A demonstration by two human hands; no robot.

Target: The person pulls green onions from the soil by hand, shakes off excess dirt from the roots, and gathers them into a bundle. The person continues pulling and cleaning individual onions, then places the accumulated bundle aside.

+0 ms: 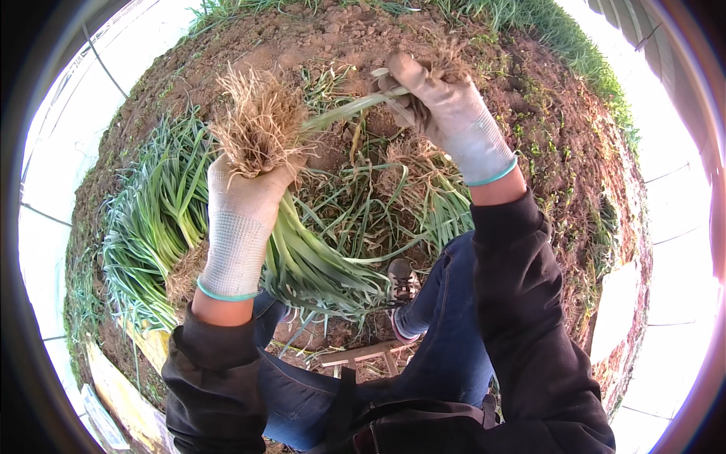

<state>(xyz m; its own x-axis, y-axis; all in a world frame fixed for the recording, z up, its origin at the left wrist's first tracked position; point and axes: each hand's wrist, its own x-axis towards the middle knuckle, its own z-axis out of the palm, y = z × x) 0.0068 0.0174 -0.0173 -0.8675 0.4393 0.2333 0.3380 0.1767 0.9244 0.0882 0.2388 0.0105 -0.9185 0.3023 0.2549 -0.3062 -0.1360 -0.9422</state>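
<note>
My left hand, in a whitish knit glove with a turquoise cuff edge, grips a thick bunch of leek-like plants. Their tangled tan roots stick up above the fist, and the green leaves hang down toward my feet. My right hand, in a matching soil-stained glove, is closed around a single plant. Its pale stem stretches leftward to behind the bunch's roots, and brown roots show at that hand's far side. The leaf end of this stem is hidden.
A large pile of similar plants lies at left on the soil. More rooted plants and loose leaves lie between my hands and my right shoe. A wooden stool-like frame is between my legs. Green rows grow beyond.
</note>
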